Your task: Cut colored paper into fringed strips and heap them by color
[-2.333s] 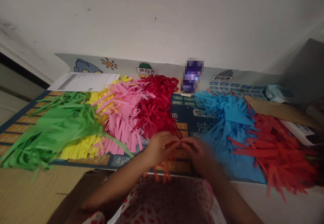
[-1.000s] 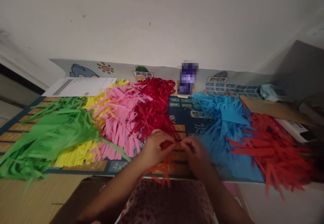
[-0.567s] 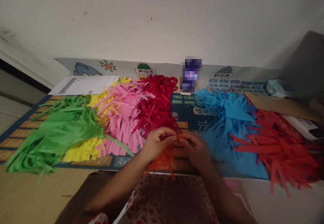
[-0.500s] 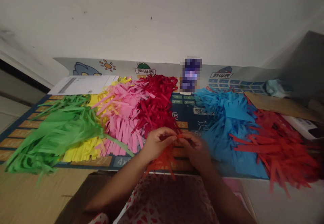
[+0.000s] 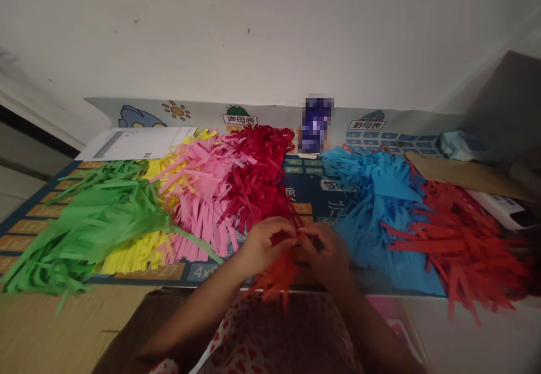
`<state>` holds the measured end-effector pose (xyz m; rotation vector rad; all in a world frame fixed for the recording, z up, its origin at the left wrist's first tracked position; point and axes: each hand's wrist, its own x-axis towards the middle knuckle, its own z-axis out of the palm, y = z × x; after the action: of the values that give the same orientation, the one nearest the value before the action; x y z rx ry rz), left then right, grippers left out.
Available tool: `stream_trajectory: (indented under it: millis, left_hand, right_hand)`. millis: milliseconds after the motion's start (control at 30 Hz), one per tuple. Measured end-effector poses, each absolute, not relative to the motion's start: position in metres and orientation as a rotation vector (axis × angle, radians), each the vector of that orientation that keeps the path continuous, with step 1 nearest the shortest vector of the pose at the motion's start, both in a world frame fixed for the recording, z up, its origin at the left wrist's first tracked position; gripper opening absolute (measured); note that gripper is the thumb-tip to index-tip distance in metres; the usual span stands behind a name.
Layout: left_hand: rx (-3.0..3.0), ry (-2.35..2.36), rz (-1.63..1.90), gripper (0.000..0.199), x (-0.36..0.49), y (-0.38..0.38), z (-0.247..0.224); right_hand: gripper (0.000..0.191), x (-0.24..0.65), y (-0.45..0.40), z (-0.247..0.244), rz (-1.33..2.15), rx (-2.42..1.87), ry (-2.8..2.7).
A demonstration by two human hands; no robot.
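Observation:
An orange-red fringed paper tassel (image 5: 274, 275) hangs below my two hands at the table's front edge. My left hand (image 5: 266, 244) pinches its top end between thumb and fingers. Close beside it, my right hand (image 5: 325, 247) pinches the same end, the fingertips of both hands nearly meeting. Just beyond my hands lies a pile of dark red fringed paper (image 5: 257, 188). Pink fringed paper (image 5: 203, 194) is to the left of that, and blue fringed paper (image 5: 384, 216) spreads to the right of my right hand.
Green fringe (image 5: 97, 227) and yellow fringe (image 5: 131, 255) lie at left, red fringe (image 5: 469, 244) at right. A phone (image 5: 315, 126) with a blurred screen leans at the back. A white sheet (image 5: 135, 140), a brown paper piece (image 5: 465, 177) and a crumpled wrapper (image 5: 459, 146) lie near the wall.
My hands stay together at the tassel's top, with small finger shifts, and the hanging strips have swung slightly. The whole view has moved a little.

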<state>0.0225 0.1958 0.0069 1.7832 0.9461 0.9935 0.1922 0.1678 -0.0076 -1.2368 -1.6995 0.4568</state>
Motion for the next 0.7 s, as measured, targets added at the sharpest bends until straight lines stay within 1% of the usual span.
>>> stream_trajectory:
  millis: [167,267,367,433,500,533,633,700]
  left_hand:
    - [1.864,0.944,0.980,0.009,0.026,0.195,0.007]
    - [1.916,0.919,0.951,0.013,0.025,0.196,0.005]
    - [1.933,0.951,0.941,0.015,0.022,0.198,0.004]
    - [1.918,0.998,0.945,0.011,0.021,0.199,0.003]
    - [1.875,1.058,0.962,0.008,0.022,0.201,0.001]
    - [1.840,1.097,0.970,0.010,0.023,0.201,-0.001]
    - [1.707,1.201,0.973,0.014,0.024,0.200,-0.003]
    - [1.680,1.215,0.983,0.013,0.022,0.197,0.002]
  right_hand:
    - [0.014,0.194,0.172,-0.010,0.463,-1.286,-1.735]
    - [0.016,0.204,0.164,0.000,0.462,-1.302,-1.781]
    - [0.015,0.233,0.131,0.015,0.339,-1.383,-1.702]
    - [0.013,0.257,0.099,0.014,0.210,-1.451,-1.583]
    - [0.012,0.278,0.068,-0.004,0.182,-1.583,-1.499]
    - [0.017,0.286,0.054,-0.020,0.238,-1.697,-1.485]
    - [0.039,0.304,0.025,-0.087,0.613,-2.128,-1.434]
    - [0.039,0.312,0.012,-0.130,0.746,-2.228,-1.420]
